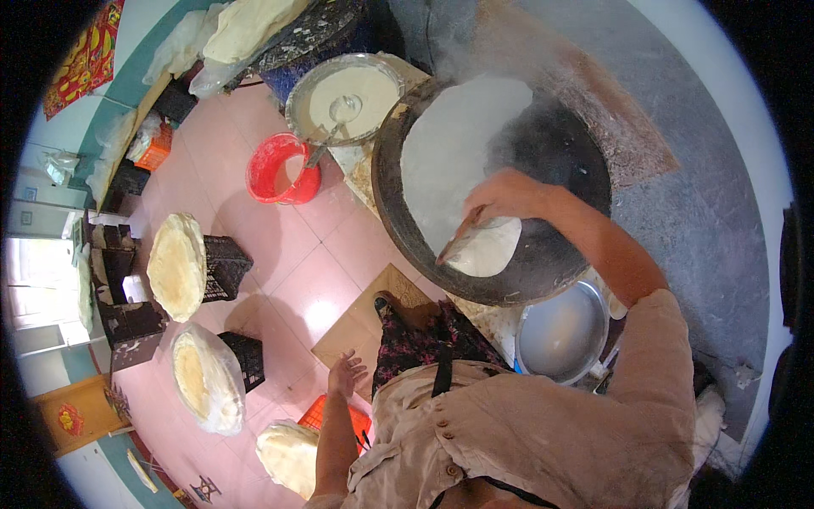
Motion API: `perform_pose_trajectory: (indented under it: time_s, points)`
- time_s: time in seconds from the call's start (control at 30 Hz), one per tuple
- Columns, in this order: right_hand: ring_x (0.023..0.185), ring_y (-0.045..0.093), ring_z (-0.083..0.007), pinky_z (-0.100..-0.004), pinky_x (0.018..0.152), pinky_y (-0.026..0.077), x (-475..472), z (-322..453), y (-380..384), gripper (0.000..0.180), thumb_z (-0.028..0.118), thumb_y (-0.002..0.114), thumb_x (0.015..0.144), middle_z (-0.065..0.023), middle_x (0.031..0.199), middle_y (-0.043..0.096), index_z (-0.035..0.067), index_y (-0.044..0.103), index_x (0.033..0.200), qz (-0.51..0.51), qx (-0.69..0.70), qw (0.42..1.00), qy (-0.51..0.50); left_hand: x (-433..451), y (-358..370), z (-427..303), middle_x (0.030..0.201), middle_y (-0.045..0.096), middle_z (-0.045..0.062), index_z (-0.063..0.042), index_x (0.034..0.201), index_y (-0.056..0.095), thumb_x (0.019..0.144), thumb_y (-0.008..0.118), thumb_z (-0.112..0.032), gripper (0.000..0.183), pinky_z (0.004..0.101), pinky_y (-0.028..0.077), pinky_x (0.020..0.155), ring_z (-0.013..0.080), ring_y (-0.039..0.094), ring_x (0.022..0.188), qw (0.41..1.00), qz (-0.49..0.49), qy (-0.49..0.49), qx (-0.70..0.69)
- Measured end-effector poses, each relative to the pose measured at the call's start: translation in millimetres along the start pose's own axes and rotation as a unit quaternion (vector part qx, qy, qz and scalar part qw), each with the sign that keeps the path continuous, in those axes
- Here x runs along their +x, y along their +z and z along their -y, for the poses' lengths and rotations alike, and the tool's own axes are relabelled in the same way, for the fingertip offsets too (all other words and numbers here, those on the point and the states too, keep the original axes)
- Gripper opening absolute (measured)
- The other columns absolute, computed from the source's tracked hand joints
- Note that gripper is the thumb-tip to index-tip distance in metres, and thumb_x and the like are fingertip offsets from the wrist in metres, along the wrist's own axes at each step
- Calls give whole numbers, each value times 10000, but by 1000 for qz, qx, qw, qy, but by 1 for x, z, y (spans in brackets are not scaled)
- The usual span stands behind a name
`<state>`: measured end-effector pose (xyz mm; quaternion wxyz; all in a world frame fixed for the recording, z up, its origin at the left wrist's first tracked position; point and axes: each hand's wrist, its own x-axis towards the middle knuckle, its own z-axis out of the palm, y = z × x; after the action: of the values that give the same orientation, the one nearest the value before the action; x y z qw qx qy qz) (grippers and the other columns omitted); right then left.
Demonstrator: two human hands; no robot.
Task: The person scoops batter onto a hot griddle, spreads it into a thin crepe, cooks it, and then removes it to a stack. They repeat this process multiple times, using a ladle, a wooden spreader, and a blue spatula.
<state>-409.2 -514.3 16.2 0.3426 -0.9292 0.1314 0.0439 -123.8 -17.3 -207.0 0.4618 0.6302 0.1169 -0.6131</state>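
My right hand (505,197) grips a thin wooden spreader (461,237) by its upper edge, over the near part of a round black griddle (559,143). Against the spreader lies a pool of wet pale batter (489,249). A wide pale sheet of batter (445,146) covers the griddle's left and far part, with steam over it. My left hand (346,374) hangs at my side above the floor, fingers apart, holding nothing. Beyond the griddle's left rim, a metal ladle (345,109) rests in a large basin of batter (310,130).
A red bucket (257,168) stands on the tiled floor left of the griddle. Stacks of flatbreads (177,267) sit on black crates (222,268) farther left. An empty metal basin (559,331) is close by my right side. Cardboard (337,327) lies near my feet.
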Motion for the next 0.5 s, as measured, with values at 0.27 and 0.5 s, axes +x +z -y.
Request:
perform_pose_trajectory:
  time_s: [0.27,0.5]
  points:
    - [797,619,-331,-403,692,477,-42,-15,-10,213,216,675,726,-119,864,652,109,670,910,111,-68,989,-69,-3,19,-2,1063,555,107,-42,1326,444,923,498,-455,580,420,502,781,254,589,869,999,17,21,24]
    - [860,620,-293,-404,724,476,-46,-40,-6,194,237,668,754,-95,852,656,124,686,912,7,-13,999,43,-9,36,-3,1108,547,148,-38,1327,448,940,473,-411,538,426,503,807,279,590,895,998,-6,20,60]
